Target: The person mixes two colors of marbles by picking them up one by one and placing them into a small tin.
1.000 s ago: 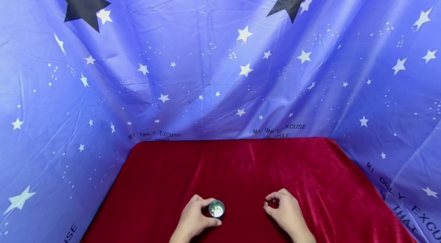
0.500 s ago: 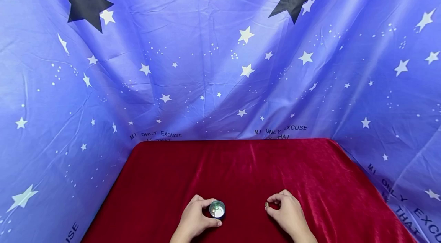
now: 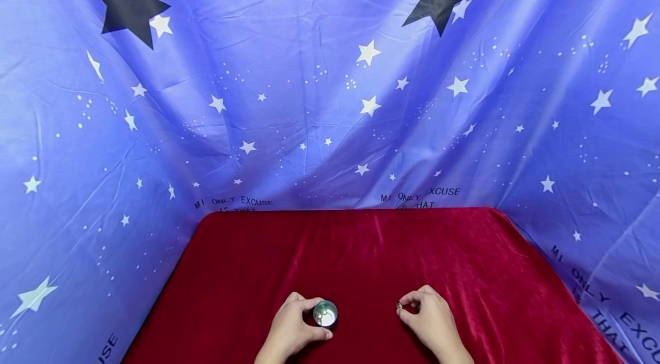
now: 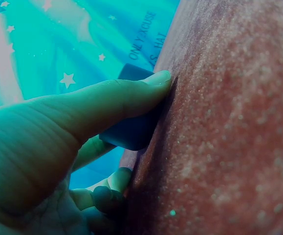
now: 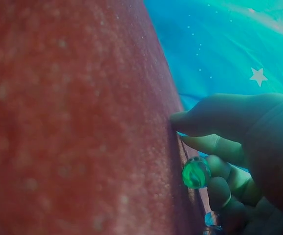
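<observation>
My left hand [image 3: 292, 324] grips a small round cup [image 3: 326, 314] between thumb and fingers, low on the red cloth. Its bright inside shows green and amber glints of small round things. From the left wrist, the outside of the cup [image 4: 131, 133] looks dark blue, with the thumb lying across it close to the cloth. To the right, my right hand [image 3: 434, 315] pinches a tiny round marble [image 3: 399, 306] at the fingertips. In the right wrist view a clear green glass marble [image 5: 196, 172] shows against the curled fingers, and a second glassy piece [image 5: 211, 221] is partly hidden lower down.
A red velvet cloth [image 3: 350, 249] covers the table, its far edge meeting a blue curtain [image 3: 309, 66] printed with stars and lettering. The curtain also rises along the left and right sides. Bare cloth lies between the two hands.
The head view has shifted very slightly since one second ago. Both hands stay where they are, with their hold on the cup and the marble unchanged.
</observation>
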The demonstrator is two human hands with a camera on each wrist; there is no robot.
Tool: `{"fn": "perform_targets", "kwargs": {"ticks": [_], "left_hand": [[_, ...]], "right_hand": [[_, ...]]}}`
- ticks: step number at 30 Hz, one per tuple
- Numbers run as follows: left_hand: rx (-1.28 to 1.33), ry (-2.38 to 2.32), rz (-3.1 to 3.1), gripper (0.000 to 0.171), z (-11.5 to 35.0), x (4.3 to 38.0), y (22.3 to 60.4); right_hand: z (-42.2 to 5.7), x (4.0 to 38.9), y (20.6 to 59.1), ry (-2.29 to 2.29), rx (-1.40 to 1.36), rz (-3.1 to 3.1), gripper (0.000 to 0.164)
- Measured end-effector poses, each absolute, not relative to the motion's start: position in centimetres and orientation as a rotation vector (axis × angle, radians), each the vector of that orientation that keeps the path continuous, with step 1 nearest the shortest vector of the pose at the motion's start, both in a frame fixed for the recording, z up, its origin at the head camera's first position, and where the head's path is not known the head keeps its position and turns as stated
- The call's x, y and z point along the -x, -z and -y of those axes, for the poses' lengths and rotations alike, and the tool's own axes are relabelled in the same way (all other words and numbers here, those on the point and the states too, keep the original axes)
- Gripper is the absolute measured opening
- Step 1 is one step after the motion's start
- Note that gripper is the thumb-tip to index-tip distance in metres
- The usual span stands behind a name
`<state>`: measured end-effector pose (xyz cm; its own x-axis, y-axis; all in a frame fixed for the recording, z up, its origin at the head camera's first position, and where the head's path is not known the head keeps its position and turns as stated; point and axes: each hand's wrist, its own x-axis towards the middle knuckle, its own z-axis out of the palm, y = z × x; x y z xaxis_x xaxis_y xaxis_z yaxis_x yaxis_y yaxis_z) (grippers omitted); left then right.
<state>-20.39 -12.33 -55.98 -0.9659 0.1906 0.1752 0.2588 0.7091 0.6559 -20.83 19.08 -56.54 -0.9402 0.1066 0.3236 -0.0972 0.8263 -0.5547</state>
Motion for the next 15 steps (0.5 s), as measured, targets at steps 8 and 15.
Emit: {"fn": "perform_targets", "kwargs": {"ticks": [8, 15], "left_hand": [[0.364, 1.107, 2.835, 0.06, 12.41, 20.47, 56.19], [0.344, 1.094, 2.845, 0.061, 12.4, 20.61, 56.3]], "right_hand": [[-19.04, 20.8, 56.32, -0.859, 0.023, 2.704, 0.024], [-18.87, 20.82, 56.05, -0.871, 0.005, 2.716, 0.023]]}}
